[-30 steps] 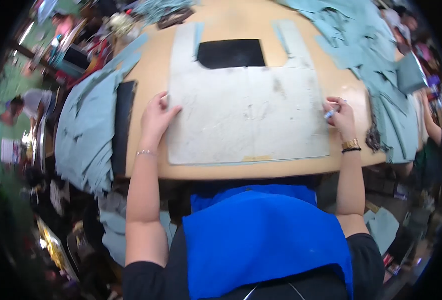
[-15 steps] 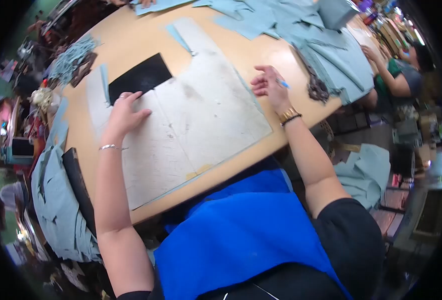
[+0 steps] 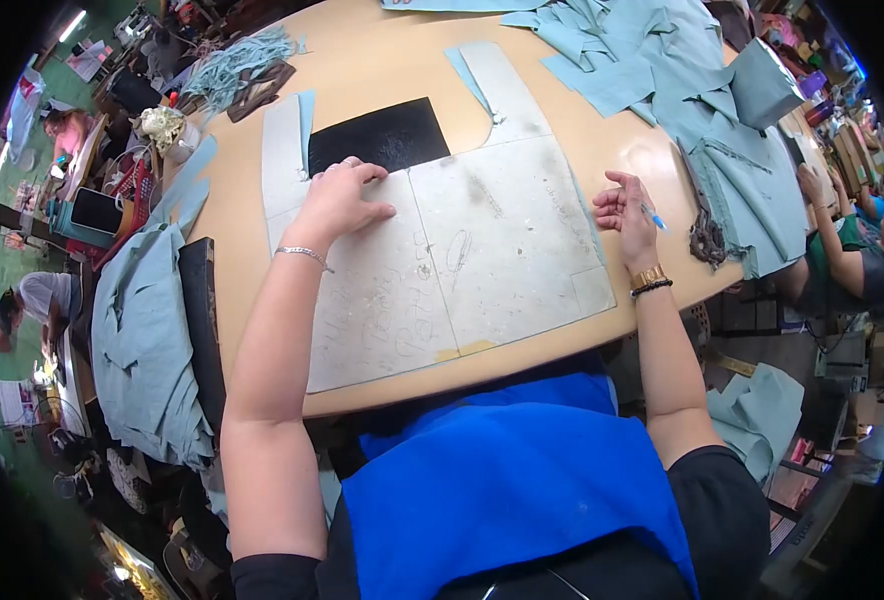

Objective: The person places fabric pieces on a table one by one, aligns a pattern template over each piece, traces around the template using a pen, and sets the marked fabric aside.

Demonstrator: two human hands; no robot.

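One pale template [image 3: 502, 230] lies flat by the near edge of the tabletop [image 3: 392, 60], its near left corner almost at that edge, with blue-green material [image 3: 307, 125] peeping out beneath it and a black panel [image 3: 392, 135] showing in its cutout, toward the far edge. Your left hand [image 3: 345, 200] rests at the cutout's border beside the black panel, thumb and fingers apart, pinching nothing that shows; how hard it presses, I cannot tell. Your right hand [image 3: 627, 215] is loosely closed around a pen [image 3: 654, 217], just beside the template's right border. With only your left hand on the template, well to one side, its right half looks free to swivel if the pen pushes against it; the layer underneath could slip too, leaving the two out of line. Your left fingertips could shove the black panel if they slid toward the far edge. Mind the scissors [image 3: 705, 238] toward the tabletop's right edge: a wide sweep of your right forearm could snag them.
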